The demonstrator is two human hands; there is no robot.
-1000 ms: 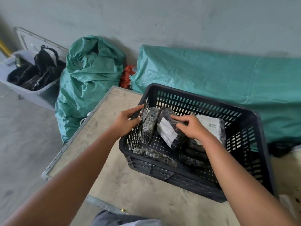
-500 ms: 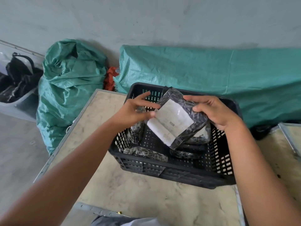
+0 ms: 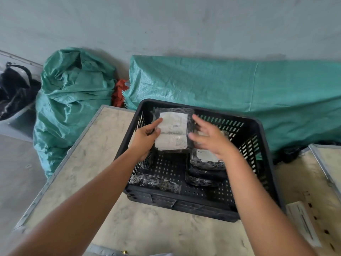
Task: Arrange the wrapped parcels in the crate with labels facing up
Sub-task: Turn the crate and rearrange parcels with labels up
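Observation:
A black slatted plastic crate (image 3: 258,126) stands on the table. My left hand (image 3: 145,137) grips the left edge of a dark wrapped parcel (image 3: 173,131) held over the crate's back left, its white label facing up. My right hand (image 3: 208,139) hovers just right of that parcel, fingers spread and blurred, holding nothing. Below it a stack of wrapped parcels (image 3: 206,161) lies at the crate's right, the top one with its label up. Another dark parcel (image 3: 155,182) lies along the front left wall, no label showing.
The beige table (image 3: 88,159) has a metal rim, and the crate sits near its far edge. A second table (image 3: 324,191) adjoins at the right. Green woven sacks (image 3: 73,100) and a long green bundle (image 3: 239,87) lie against the wall behind. A grey bin with black bags (image 3: 13,93) is far left.
The labelled parcel was lifted from the crate, turned label up and moved toward the back left. My right hand has let go of it and opened; my left hand now holds it alone.

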